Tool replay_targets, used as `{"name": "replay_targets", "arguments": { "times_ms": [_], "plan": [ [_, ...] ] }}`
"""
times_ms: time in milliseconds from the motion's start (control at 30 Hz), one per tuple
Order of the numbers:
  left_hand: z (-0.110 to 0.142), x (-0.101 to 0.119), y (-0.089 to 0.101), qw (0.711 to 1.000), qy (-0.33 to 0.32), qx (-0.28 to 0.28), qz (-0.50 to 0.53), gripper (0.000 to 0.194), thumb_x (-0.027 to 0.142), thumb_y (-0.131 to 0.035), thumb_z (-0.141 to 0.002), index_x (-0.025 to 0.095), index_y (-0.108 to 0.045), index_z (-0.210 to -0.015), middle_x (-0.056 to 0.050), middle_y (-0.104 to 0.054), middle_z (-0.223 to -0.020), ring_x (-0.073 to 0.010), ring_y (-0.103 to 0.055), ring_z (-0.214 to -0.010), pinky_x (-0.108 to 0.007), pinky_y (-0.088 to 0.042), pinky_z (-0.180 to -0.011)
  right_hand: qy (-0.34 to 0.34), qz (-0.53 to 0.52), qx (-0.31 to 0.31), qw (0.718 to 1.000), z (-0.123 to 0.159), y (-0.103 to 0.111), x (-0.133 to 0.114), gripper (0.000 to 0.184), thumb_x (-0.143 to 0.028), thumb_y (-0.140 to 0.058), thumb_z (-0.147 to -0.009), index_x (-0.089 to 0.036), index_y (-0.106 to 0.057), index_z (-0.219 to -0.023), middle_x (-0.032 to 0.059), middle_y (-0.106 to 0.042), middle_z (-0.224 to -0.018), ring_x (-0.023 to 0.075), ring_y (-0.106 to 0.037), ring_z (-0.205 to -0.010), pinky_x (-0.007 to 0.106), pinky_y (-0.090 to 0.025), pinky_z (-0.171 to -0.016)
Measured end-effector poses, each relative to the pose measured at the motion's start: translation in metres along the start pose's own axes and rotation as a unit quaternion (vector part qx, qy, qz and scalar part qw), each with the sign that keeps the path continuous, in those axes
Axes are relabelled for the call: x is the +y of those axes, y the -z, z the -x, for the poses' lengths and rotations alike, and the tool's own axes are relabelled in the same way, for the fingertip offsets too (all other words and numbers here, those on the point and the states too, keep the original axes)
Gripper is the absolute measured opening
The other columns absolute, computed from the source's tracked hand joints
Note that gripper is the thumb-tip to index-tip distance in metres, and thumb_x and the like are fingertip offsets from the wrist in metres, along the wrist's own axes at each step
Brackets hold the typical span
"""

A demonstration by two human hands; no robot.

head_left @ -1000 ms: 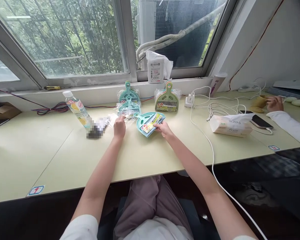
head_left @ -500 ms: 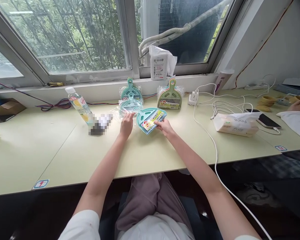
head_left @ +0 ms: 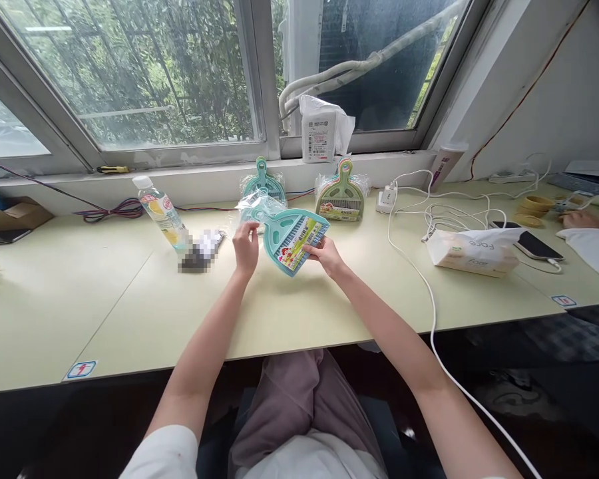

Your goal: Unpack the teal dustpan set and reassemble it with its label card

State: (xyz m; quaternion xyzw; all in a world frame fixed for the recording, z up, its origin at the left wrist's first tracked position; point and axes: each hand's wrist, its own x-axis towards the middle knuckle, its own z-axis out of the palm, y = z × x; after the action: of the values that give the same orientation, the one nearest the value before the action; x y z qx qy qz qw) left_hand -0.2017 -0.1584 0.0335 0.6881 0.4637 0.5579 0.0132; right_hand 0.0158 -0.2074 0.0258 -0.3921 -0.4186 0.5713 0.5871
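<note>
A turquoise dustpan-and-brush set (head_left: 275,234) with a yellow printed label is tilted above the table, its handle towards the upper left. My right hand (head_left: 328,256) grips its wide edge, thumb over the label. By the handle, my left hand (head_left: 246,253) has its fingers pinched together at the clear plastic bag (head_left: 244,205) round the handle end. Behind it stands another turquoise dustpan set (head_left: 262,183), partly hidden. To its right, a green set (head_left: 340,196) in clear wrap leans against the wall.
A drink bottle (head_left: 160,211) is at the left beside a blurred-out item. On the right are a tissue pack (head_left: 474,253), a phone (head_left: 536,243), a charger (head_left: 387,197) and white cables. A white-wrapped pack (head_left: 322,135) sits on the sill. Another person's hand (head_left: 584,219) is at far right.
The dustpan set has come slightly left and turned, with its wide edge tilted more. My left hand has shifted a little left, drawing the clear plastic with it.
</note>
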Motion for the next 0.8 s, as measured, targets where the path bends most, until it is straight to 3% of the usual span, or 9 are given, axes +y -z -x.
{"name": "replay_targets", "arguments": {
  "times_ms": [100,333,433,567,667,733,800],
  "plan": [
    [-0.003,0.004,0.004,1.0,0.008,0.015,0.012,0.019,0.015,-0.043,-0.09,0.019,-0.061,-0.094,-0.006,-0.064,-0.096,-0.0173,-0.061,-0.094,-0.03,-0.05,-0.084,0.007,0.001,-0.003,1.0,0.003,-0.005,-0.001,0.042,-0.024,-0.085,-0.06,-0.019,-0.06,-0.093,0.0052,-0.073,-0.099,0.0224,-0.069,-0.093,0.044,-0.059,-0.084],
    [0.001,0.036,0.003,0.999,-0.009,0.047,0.019,0.015,0.017,-0.047,-0.089,0.021,-0.061,-0.089,-0.004,-0.065,-0.092,-0.0182,-0.061,-0.094,-0.033,-0.046,-0.091,0.009,0.014,0.009,1.0,0.005,-0.01,0.0,0.04,-0.024,-0.084,-0.06,-0.019,-0.058,-0.089,0.003,-0.071,-0.095,0.0201,-0.068,-0.088,0.043,-0.06,-0.081],
    [0.003,0.042,0.003,0.998,0.0,0.026,0.05,0.013,0.015,-0.051,-0.086,0.021,-0.06,-0.093,-0.003,-0.066,-0.091,-0.0173,-0.062,-0.09,-0.033,-0.046,-0.091,0.008,0.014,0.005,1.0,0.007,-0.013,0.001,0.043,-0.025,-0.085,-0.059,-0.019,-0.057,-0.09,0.0026,-0.071,-0.095,0.0201,-0.068,-0.088,0.042,-0.06,-0.081],
    [0.005,0.037,0.0,0.994,0.027,-0.018,0.108,0.029,0.012,-0.053,-0.081,0.022,-0.055,-0.108,-0.001,-0.067,-0.089,-0.0155,-0.064,-0.086,-0.032,-0.048,-0.089,0.02,0.026,0.027,0.999,0.009,-0.018,0.005,0.043,-0.027,-0.084,-0.059,-0.02,-0.056,-0.091,0.0024,-0.071,-0.094,0.0202,-0.067,-0.09,0.041,-0.06,-0.081],
    [0.008,0.04,-0.001,0.991,0.016,-0.048,0.126,0.02,0.014,-0.053,-0.08,0.022,-0.058,-0.099,-0.002,-0.066,-0.088,-0.0166,-0.064,-0.085,-0.033,-0.049,-0.088,0.031,0.021,0.052,0.998,0.009,-0.019,0.008,0.043,-0.029,-0.084,-0.06,-0.021,-0.056,-0.092,0.0029,-0.07,-0.097,0.0203,-0.067,-0.094,0.041,-0.06,-0.083],
    [0.011,0.049,-0.001,0.991,-0.001,-0.06,0.117,0.012,0.017,-0.054,-0.082,0.021,-0.059,-0.091,-0.004,-0.066,-0.091,-0.0187,-0.064,-0.09,-0.035,-0.049,-0.089,0.03,-0.001,0.064,0.998,0.008,-0.019,0.009,0.044,-0.03,-0.084,-0.06,-0.021,-0.056,-0.093,0.0031,-0.071,-0.099,0.0204,-0.067,-0.096,0.04,-0.06,-0.086],
    [0.014,0.059,0.001,0.996,-0.009,-0.016,0.09,0.018,0.022,-0.058,-0.082,0.022,-0.058,-0.1,-0.008,-0.064,-0.107,-0.0223,-0.059,-0.108,-0.04,-0.044,-0.1,0.024,-0.024,0.068,0.997,0.008,-0.019,0.009,0.043,-0.03,-0.085,-0.06,-0.02,-0.057,-0.092,0.0035,-0.071,-0.099,0.0206,-0.067,-0.096,0.041,-0.059,-0.088]
  ]
}}
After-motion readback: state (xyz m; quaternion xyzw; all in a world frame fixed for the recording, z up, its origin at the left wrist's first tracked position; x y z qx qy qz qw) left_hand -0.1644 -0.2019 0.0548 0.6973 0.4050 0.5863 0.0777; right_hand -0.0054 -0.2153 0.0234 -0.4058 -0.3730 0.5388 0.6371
